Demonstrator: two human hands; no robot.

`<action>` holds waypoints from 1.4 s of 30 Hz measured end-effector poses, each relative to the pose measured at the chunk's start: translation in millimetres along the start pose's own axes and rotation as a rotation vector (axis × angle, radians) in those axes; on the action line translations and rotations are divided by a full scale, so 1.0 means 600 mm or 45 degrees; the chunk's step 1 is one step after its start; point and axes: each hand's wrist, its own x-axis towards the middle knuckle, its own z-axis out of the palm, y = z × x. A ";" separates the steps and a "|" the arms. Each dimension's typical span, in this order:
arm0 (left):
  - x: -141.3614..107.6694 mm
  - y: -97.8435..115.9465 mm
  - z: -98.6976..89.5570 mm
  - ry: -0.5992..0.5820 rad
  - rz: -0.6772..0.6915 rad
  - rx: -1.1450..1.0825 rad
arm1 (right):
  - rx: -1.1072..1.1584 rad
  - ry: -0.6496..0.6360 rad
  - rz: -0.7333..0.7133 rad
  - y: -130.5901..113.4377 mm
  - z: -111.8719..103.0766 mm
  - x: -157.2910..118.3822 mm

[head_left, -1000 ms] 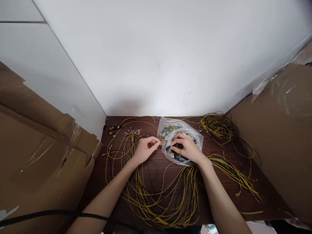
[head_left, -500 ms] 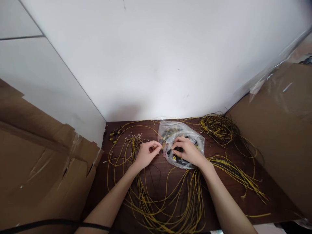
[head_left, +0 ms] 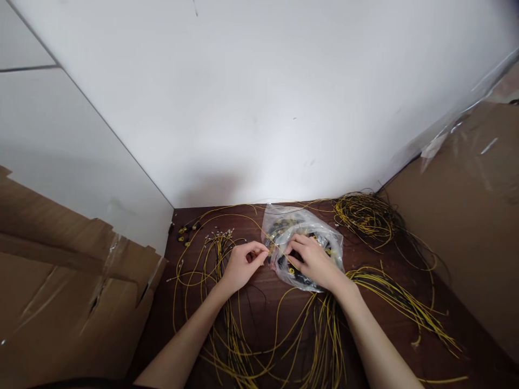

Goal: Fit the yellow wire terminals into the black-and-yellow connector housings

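Observation:
My left hand (head_left: 244,265) is closed in a pinch at the left edge of a clear plastic bag (head_left: 278,212). What its fingertips hold is too small to make out. My right hand (head_left: 311,260) lies over the bag's opening with fingers curled. A single thin yellow wire (head_left: 243,216) arches over from the left and runs down to its thumb and fingertips, where it appears gripped. Inside the bag are small black connectors with yellow parts (head_left: 292,270), partly covered by the right hand.
Bundled yellow and black wires (head_left: 239,340) loop across the dark wooden tabletop (head_left: 259,319). Another bundle (head_left: 405,302) lies at right, with a tangled coil (head_left: 363,219) behind it. Loose connectors (head_left: 184,236) sit at back left. Cardboard (head_left: 81,281) flanks the left; a white wall (head_left: 259,108) stands behind.
The view has shifted slightly. My right hand's fingers have lowered and curled more over the bag's opening. My left hand keeps its pinch in nearly the same place.

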 end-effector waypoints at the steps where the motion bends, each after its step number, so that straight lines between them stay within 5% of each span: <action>1: 0.000 0.000 0.000 0.001 0.002 0.010 | -0.003 -0.001 0.005 0.000 0.001 0.000; 21: -0.001 0.010 -0.004 -0.064 -0.069 0.108 | 0.176 0.021 0.111 0.003 0.007 0.003; 31: -0.002 0.004 -0.002 -0.048 -0.028 0.048 | 0.231 0.270 0.175 -0.001 -0.017 -0.003; 36: 0.000 0.002 -0.003 -0.016 -0.007 -0.007 | 0.354 0.498 0.094 -0.040 0.001 0.005; 42: 0.001 -0.002 -0.003 -0.041 0.019 -0.007 | 0.521 0.546 0.099 -0.067 0.036 0.011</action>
